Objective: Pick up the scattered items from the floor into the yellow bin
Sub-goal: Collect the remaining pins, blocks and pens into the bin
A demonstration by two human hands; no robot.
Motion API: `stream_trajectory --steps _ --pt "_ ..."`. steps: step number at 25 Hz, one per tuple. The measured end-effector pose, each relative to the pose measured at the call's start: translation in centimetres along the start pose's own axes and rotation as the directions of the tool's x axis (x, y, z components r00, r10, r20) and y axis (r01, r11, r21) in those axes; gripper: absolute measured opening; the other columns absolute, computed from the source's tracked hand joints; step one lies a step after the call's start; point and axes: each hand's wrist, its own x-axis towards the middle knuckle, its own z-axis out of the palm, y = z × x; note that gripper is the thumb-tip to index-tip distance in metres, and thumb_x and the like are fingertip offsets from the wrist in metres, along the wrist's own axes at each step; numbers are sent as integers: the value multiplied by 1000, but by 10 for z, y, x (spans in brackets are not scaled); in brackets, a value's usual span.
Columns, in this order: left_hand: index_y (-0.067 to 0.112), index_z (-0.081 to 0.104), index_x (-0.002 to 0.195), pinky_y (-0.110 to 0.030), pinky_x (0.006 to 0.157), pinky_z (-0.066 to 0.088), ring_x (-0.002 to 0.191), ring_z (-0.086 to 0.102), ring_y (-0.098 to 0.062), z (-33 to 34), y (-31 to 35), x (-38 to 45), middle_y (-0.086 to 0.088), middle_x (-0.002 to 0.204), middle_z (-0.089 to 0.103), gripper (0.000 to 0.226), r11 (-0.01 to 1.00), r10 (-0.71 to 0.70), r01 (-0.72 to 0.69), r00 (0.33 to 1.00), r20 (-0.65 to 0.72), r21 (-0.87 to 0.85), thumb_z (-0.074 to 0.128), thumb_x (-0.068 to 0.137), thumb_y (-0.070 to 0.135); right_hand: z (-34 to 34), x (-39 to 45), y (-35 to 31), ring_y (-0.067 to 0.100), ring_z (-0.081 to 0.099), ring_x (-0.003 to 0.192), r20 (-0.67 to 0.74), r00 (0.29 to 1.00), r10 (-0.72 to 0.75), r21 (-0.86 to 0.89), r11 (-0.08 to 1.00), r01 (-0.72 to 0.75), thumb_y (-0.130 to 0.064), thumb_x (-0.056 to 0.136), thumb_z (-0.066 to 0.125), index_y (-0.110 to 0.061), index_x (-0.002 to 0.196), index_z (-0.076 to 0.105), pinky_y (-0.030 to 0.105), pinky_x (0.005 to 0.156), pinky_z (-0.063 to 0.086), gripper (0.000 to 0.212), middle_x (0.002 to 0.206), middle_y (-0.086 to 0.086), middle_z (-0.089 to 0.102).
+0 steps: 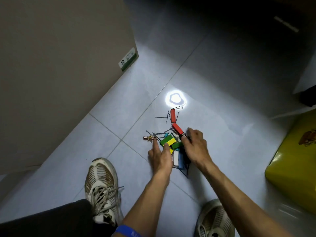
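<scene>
A pile of coloured blocks lies on the tiled floor: green and yellow blocks [168,140], a white block [176,158], a blue block [180,160] and two red blocks [173,115] [177,128]. Several dark hairpins [161,117] and a small gold clip [149,138] lie around them. My left hand [159,157] rests at the pile's left side, index finger stretched toward the gold clip and thumb on a yellow block. My right hand [195,146] presses against the pile's right side, fingers bent over blocks and pins. The yellow bin [294,161] stands at the right edge.
A grey cabinet [59,74] fills the left. My two sneakers [100,185] [214,221] stand on the floor near the bottom. A bright light glare [175,98] shines on the tile beyond the pile. A dark object [307,96] sits behind the bin.
</scene>
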Motion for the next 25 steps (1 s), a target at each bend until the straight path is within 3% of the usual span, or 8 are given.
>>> stream_trajectory --steps 6,8,10,13,17,20,22,25 --pt "30 49 139 -44 106 43 121 52 -26 32 20 21 -13 133 49 39 988 63 -46 992 112 -146 39 102 32 32 -1 -15 19 52 111 18 1000 25 250 968 -29 -28 102 44 -28 130 55 21 91 42 31 115 2 53" --pt "23 56 129 -39 101 49 115 58 -24 33 20 24 -12 125 58 32 960 61 -20 989 136 -278 38 103 25 38 1 -18 14 55 107 -2 997 82 406 911 -74 -24 102 45 -24 123 58 8 80 40 25 111 0 56" --pt "18 55 126 -28 89 53 109 64 -22 34 18 23 -11 118 65 28 933 45 19 985 168 -360 38 104 21 43 0 -20 11 60 102 -18 989 148 536 837 -115 -21 102 46 -20 120 58 9 76 44 22 111 1 62" --pt "14 55 121 -31 88 54 105 66 -21 33 20 13 -11 113 68 25 941 52 11 983 179 -337 37 105 21 40 -8 -23 -5 64 79 -41 978 205 659 741 -128 -17 102 46 -16 111 57 4 62 44 15 99 0 69" --pt "15 56 107 -36 90 54 103 67 -24 29 42 -20 -12 107 68 19 936 162 -88 968 194 -340 37 104 18 7 -29 -36 -12 62 72 -138 974 180 700 713 -32 -15 101 46 -17 104 58 2 60 42 12 92 -9 68" --pt "20 56 117 -39 96 52 109 63 -22 27 72 -58 -7 115 65 23 936 260 -191 942 215 -297 38 103 23 -33 -51 -51 -7 65 77 -205 969 140 728 683 56 -17 102 46 -18 106 58 7 64 46 12 95 -3 69" --pt "25 56 106 -30 85 52 102 65 -17 30 95 -94 -3 106 66 19 919 349 -281 906 241 -275 38 103 25 -70 -70 -59 1 69 84 -249 961 117 750 651 115 -19 103 46 -18 108 58 13 69 51 13 95 -3 71" --pt "24 54 101 -28 75 49 95 63 -16 54 129 -161 -5 101 64 16 882 461 -385 824 329 -272 39 102 25 -137 -107 -53 -6 67 75 -417 899 137 738 628 247 -17 101 48 -18 106 59 7 61 46 13 86 -9 72"
